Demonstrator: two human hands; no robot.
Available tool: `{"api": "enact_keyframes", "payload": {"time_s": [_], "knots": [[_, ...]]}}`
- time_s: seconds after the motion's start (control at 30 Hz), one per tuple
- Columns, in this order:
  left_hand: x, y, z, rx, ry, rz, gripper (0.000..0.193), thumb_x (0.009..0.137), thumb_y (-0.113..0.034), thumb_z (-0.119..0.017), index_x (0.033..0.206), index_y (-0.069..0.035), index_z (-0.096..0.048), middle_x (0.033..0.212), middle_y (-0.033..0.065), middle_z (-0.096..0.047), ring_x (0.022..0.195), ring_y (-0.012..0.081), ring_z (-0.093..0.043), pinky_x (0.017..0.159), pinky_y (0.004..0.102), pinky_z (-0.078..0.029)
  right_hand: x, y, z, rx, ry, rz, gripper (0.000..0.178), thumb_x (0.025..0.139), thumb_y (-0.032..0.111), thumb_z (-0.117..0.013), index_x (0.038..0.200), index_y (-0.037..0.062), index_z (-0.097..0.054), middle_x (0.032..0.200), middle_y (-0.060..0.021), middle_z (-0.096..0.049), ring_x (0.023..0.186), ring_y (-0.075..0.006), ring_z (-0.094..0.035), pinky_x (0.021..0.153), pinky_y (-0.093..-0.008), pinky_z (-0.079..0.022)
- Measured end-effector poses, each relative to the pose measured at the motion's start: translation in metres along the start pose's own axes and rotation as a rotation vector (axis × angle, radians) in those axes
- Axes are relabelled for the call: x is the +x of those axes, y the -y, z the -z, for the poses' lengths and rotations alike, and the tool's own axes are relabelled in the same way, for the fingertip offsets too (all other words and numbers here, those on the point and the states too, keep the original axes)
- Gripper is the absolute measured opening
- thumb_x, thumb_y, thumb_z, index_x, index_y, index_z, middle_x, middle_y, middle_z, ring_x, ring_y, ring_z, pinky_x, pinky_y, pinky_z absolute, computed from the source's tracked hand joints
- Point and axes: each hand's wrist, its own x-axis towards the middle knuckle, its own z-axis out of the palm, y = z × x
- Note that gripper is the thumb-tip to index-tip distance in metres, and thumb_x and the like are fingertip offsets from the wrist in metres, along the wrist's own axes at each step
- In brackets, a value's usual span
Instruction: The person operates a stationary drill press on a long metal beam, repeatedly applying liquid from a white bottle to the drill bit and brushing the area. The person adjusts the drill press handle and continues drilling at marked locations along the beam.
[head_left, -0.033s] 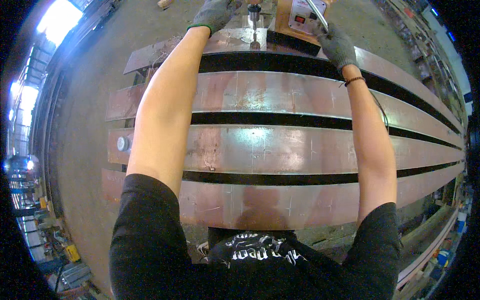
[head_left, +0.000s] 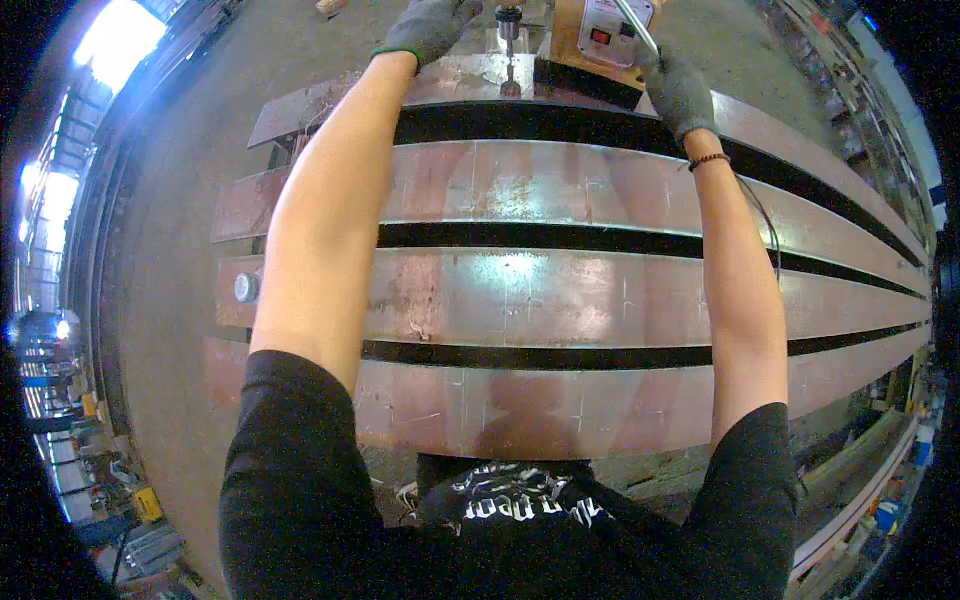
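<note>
My right hand (head_left: 682, 95), in a dark grey work glove, is closed around the end of a shiny metal lever (head_left: 637, 25) on a magnetic drill. Part of the drill's orange body (head_left: 566, 30) shows, with a pale control panel (head_left: 611, 28) and a red switch. Left of it, the chuck and cutter (head_left: 510, 55) point down at the farthest steel beam (head_left: 455, 82). My left hand (head_left: 432, 28), gloved in grey with a green cuff, is raised at the top edge, left of the chuck. Its fingers are partly cut off, so their grip is unclear.
Several long rusty-brown steel beams (head_left: 560, 300) lie side by side across my front, with dark gaps between them. A small round pale-capped container (head_left: 246, 287) stands on one beam's left end. A thin dark cable (head_left: 770, 225) hangs by my right forearm. Racks of metal stock line both sides.
My left forearm has shifted slightly left and my right upper arm a little inward. Both hands have stayed almost in place, the right one still on the lever.
</note>
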Motion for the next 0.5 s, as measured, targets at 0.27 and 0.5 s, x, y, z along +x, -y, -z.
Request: {"api": "enact_keyframes", "payload": {"time_s": [0.27, 0.5], "knots": [[-0.015, 0.045, 0.127, 0.342, 0.342, -0.011, 0.067, 0.103, -0.049, -0.058, 0.149, -0.002, -0.046, 0.132, 0.0274, -0.064, 0.123, 0.0431, -0.061, 0.104, 0.0494, -0.047, -0.014, 0.026, -0.077, 0.488, -0.1, -0.157, 0.06, 0.101, 0.063, -0.054, 0.102, 0.005, -0.069, 0.07, -0.0042, -0.064, 0.061, -0.0149, -0.06, 0.054, -0.0316, -0.048], [-0.145, 0.229, 0.15, 0.507, 0.607, 0.162, 0.051, 0.1, -0.052, -0.055, 0.111, -0.006, -0.072, 0.102, 0.0179, -0.075, 0.091, 0.0358, -0.072, 0.087, 0.0473, -0.055, -0.002, 0.078, -0.183, 0.3, -0.356, 0.054, 0.043, 0.098, 0.012, -0.054, 0.14, 0.0019, -0.057, 0.132, -0.0218, -0.066, 0.118, -0.0402, -0.065, 0.106, -0.0454, -0.052]]}}
